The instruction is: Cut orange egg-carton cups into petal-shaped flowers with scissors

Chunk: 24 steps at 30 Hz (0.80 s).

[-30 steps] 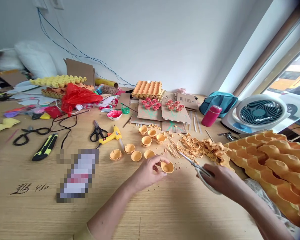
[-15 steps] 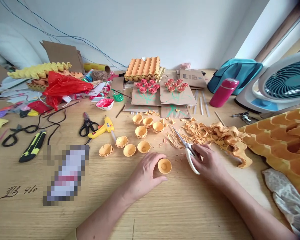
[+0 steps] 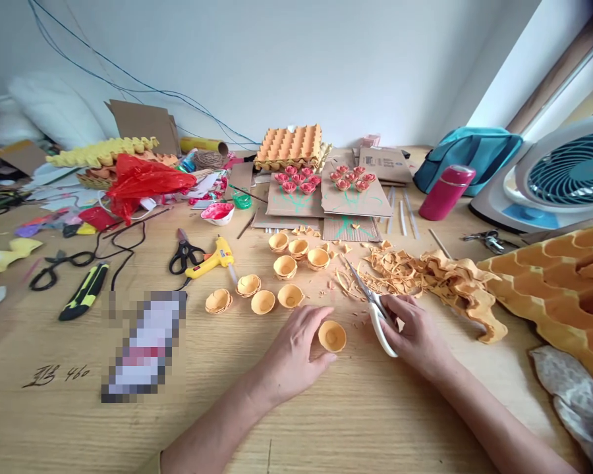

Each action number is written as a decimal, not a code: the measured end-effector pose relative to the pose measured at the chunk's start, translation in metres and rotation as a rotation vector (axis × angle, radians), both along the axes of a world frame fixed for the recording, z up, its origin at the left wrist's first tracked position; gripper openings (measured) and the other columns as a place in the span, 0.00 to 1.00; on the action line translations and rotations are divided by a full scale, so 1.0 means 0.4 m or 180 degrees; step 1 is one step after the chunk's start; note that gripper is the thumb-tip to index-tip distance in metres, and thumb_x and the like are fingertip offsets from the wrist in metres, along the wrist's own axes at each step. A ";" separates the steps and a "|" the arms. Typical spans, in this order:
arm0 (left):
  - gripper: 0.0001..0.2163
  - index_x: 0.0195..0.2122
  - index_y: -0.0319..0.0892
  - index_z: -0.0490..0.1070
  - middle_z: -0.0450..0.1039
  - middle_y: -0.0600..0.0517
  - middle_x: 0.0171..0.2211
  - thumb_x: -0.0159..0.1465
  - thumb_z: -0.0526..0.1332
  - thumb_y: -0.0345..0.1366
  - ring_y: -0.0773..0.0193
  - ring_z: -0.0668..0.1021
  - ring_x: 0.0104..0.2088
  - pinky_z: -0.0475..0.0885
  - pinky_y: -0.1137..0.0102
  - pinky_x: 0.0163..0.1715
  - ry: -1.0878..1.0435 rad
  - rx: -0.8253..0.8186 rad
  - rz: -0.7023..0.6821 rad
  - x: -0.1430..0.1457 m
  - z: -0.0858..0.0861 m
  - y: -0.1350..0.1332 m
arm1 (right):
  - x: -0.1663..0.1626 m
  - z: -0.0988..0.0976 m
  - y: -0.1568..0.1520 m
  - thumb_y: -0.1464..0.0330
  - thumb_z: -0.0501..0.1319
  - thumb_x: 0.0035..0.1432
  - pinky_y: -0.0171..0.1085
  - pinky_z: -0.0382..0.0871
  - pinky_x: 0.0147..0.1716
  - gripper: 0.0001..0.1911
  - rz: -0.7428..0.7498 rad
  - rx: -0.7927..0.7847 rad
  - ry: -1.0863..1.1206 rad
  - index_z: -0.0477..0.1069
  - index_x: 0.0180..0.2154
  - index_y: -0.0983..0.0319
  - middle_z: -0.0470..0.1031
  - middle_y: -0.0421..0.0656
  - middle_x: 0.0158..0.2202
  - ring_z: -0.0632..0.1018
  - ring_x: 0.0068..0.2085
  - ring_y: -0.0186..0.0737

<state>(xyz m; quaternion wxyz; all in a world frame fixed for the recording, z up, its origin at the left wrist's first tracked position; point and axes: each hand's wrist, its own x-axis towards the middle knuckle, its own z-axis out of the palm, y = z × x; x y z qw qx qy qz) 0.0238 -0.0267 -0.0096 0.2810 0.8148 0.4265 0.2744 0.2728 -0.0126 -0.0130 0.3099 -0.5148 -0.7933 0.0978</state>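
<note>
My left hand rests on the table, thumb and fingers apart and curved around a small yellow-orange egg-carton cup. A slight gap shows between the fingertips and the cup, which stands with its opening up. In my right hand is a pair of white-handled scissors, the narrow blades pointing away and to the left. Beyond my left hand stand several similar cups, some nested in stacks. Thin carton trimmings and a long wavy offcut lie past the scissors.
To the left lie a yellow glue gun, black-handled scissors, a utility knife and a blurred-out object. Cardboard with red flowers is at the back. An egg tray, pink bottle and fan stand right.
The camera view has turned slightly, so everything appears a little further right and lower. Both hands, the cup and the scissors keep nearly the same places relative to one another.
</note>
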 end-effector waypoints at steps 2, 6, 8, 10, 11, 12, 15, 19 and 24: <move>0.31 0.59 0.48 0.61 0.70 0.46 0.56 0.56 0.70 0.30 0.51 0.71 0.56 0.69 0.54 0.57 0.0051 0.0080 0.0018 0.003 -0.007 0.001 | -0.001 -0.003 -0.002 0.63 0.54 0.68 0.36 0.60 0.33 0.17 -0.0004 -0.0008 0.0044 0.56 0.26 0.57 0.60 0.35 0.22 0.64 0.26 0.36; 0.24 0.53 0.45 0.68 0.74 0.48 0.50 0.56 0.72 0.34 0.52 0.74 0.51 0.71 0.55 0.54 0.0201 0.0256 -0.0051 0.013 -0.019 0.000 | 0.001 -0.012 -0.010 0.62 0.54 0.69 0.36 0.61 0.32 0.16 0.0073 -0.0087 0.0086 0.58 0.27 0.57 0.62 0.36 0.23 0.66 0.27 0.37; 0.24 0.52 0.44 0.68 0.75 0.47 0.48 0.56 0.72 0.36 0.53 0.75 0.49 0.72 0.55 0.53 0.0156 0.0392 -0.0030 0.015 -0.017 0.000 | 0.003 -0.019 -0.011 0.61 0.54 0.68 0.35 0.62 0.31 0.15 0.0048 -0.0088 0.0082 0.60 0.28 0.57 0.64 0.36 0.23 0.67 0.27 0.38; 0.24 0.53 0.43 0.68 0.75 0.47 0.49 0.57 0.71 0.36 0.53 0.75 0.49 0.73 0.56 0.52 -0.0018 0.0573 0.0076 0.010 -0.007 0.003 | 0.004 -0.025 -0.007 0.59 0.54 0.68 0.35 0.62 0.30 0.16 -0.0064 -0.0135 0.0064 0.60 0.28 0.57 0.65 0.37 0.23 0.68 0.27 0.38; 0.23 0.54 0.44 0.68 0.75 0.47 0.49 0.58 0.70 0.36 0.54 0.75 0.49 0.73 0.57 0.52 -0.0141 0.0669 0.0162 0.005 0.001 0.006 | 0.004 -0.026 -0.005 0.59 0.54 0.68 0.35 0.62 0.29 0.16 -0.0117 -0.0125 0.0046 0.60 0.28 0.57 0.65 0.37 0.23 0.69 0.27 0.39; 0.22 0.54 0.44 0.68 0.75 0.47 0.49 0.59 0.69 0.35 0.54 0.75 0.49 0.73 0.57 0.52 -0.0272 0.0758 0.0257 -0.002 0.010 0.009 | 0.004 -0.025 -0.004 0.59 0.54 0.68 0.35 0.62 0.28 0.15 -0.0155 -0.0114 0.0004 0.60 0.28 0.57 0.66 0.37 0.23 0.69 0.27 0.39; 0.18 0.53 0.46 0.68 0.74 0.48 0.48 0.61 0.65 0.32 0.55 0.75 0.51 0.72 0.58 0.53 -0.0653 0.0960 0.0597 -0.033 0.038 0.030 | 0.002 -0.012 -0.012 0.61 0.53 0.68 0.36 0.62 0.27 0.13 -0.0138 -0.0169 -0.0277 0.60 0.30 0.57 0.67 0.37 0.23 0.69 0.26 0.39; 0.15 0.50 0.45 0.69 0.75 0.48 0.47 0.62 0.63 0.30 0.57 0.76 0.49 0.73 0.60 0.50 -0.1113 0.1047 0.1262 -0.073 0.063 0.067 | -0.017 0.008 -0.068 0.62 0.55 0.68 0.38 0.64 0.31 0.13 0.0084 -0.0185 -0.0758 0.64 0.29 0.58 0.72 0.40 0.26 0.73 0.27 0.40; 0.13 0.47 0.44 0.70 0.75 0.49 0.44 0.61 0.64 0.29 0.60 0.77 0.43 0.73 0.67 0.39 -0.1363 0.0946 0.1513 -0.085 0.069 0.081 | -0.104 0.000 -0.175 0.62 0.57 0.66 0.39 0.66 0.34 0.09 0.0233 -0.0238 -0.1154 0.66 0.33 0.58 0.75 0.41 0.29 0.76 0.28 0.41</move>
